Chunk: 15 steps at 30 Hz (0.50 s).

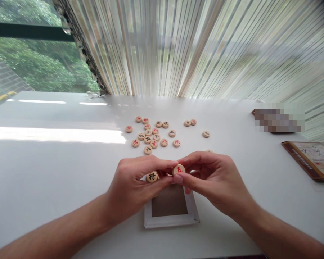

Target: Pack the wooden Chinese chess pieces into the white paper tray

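Striped curtains and a window back the white tabletop [56, 172]. The hands hide the far part of the open box [169, 207]; one disc shows only an edge behind them, and the right-hand box lid [313, 160] is cut off. Fingertips nearly meeting, the left hand [140, 180] and right hand [216, 176] pinch the red-marked disc [179, 169] above the open box. It reads 馬; the black-marked disc [151, 176] by the left hand reads 将.
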{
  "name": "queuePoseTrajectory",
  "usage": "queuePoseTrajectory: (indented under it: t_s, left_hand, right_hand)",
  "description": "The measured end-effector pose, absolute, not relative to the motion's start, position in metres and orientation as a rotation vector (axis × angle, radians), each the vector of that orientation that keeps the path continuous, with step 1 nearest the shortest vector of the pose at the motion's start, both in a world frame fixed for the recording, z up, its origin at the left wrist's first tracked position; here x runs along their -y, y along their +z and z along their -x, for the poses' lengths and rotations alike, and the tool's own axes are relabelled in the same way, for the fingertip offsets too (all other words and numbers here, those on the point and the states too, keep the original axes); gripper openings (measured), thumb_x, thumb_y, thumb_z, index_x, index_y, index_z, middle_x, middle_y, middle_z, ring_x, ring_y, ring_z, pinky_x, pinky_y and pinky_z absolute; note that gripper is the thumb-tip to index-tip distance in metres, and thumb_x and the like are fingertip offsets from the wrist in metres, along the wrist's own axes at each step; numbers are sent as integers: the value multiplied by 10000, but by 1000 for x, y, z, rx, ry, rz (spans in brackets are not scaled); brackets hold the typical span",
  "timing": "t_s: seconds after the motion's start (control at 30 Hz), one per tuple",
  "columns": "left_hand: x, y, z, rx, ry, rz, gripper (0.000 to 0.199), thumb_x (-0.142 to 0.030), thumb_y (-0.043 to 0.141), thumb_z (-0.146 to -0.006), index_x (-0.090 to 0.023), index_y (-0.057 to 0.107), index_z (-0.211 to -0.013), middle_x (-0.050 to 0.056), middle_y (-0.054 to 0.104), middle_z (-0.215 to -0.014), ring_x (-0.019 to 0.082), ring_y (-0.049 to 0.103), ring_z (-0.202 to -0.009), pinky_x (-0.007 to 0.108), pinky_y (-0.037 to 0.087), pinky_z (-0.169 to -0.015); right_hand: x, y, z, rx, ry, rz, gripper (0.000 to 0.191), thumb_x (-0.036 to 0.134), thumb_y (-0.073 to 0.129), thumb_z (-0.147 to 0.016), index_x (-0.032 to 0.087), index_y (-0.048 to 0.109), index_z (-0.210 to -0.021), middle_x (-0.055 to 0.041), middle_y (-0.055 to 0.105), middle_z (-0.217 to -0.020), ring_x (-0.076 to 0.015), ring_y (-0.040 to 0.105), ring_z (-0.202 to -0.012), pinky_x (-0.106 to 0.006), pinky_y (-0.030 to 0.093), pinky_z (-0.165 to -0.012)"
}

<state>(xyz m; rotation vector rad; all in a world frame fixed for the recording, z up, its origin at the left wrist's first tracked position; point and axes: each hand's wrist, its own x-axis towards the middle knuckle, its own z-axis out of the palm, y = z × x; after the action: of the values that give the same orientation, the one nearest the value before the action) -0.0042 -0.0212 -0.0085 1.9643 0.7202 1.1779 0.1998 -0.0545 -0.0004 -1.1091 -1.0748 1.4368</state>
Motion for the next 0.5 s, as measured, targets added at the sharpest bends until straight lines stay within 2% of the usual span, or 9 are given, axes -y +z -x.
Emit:
queuePoseTrajectory:
  t_s: [0.23, 0.5]
  left_hand:
    - [22, -3, 2, -637, 1184, -2041, 195, -107, 818, -893, -188, 817, -1070, 34, 833, -888, 129, 767, -731, 199, 618, -684]
    - [22, -4, 2, -720, 1116, -1882, 171, -125, 830, -886, -211, 824, -1034, 34, 848, -927, 163, 791, -783, 234, 649, -736]
  right_hand:
    - [55, 2, -200, 1057, 1463, 1078, 256, 233, 1035, -631, 184, 831, -778, -28, 781, -711, -118, 695, -570, -169, 584, -524]
    - [53, 8, -203, 1107, 1499, 1020, 149, 258, 970, -761, 184, 841, -762, -35, 775, -720, -115, 682, -645, -181, 579, -615]
